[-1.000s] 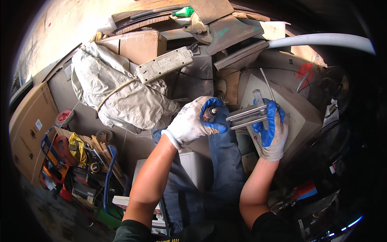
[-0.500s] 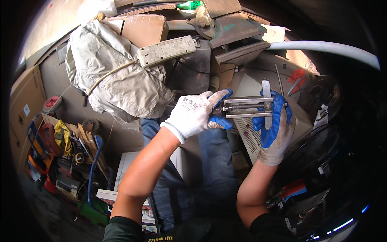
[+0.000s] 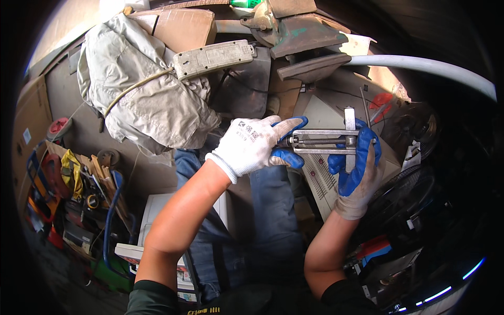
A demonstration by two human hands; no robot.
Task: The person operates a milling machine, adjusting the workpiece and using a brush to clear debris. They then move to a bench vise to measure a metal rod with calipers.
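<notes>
In front of me, a metal two-jaw puller [image 3: 321,150] lies roughly level, with two parallel arms, a threaded centre screw and a crossbar at the right end. My left hand [image 3: 251,143], in a white glove with blue palm coating, is closed around the puller's left end. A dark part at that end is mostly hidden by the fingers. My right hand [image 3: 361,167], gloved the same way, has its blue-coated fingers wrapped round the crossbar end.
A bench vise [image 3: 304,35] stands at the back. Left of it, a dirty power strip [image 3: 214,59] lies on a grey cloth bundle [image 3: 149,84]. A beige vented casing [image 3: 320,176] is under the puller; a black fan cage [image 3: 404,191] stands at right. Assorted tools and a yellow bag [image 3: 71,173] fill the left.
The view has shifted slightly, so the surroundings sit a little further left. Both hands keep their hold on the puller, with only slight movement of the tool.
</notes>
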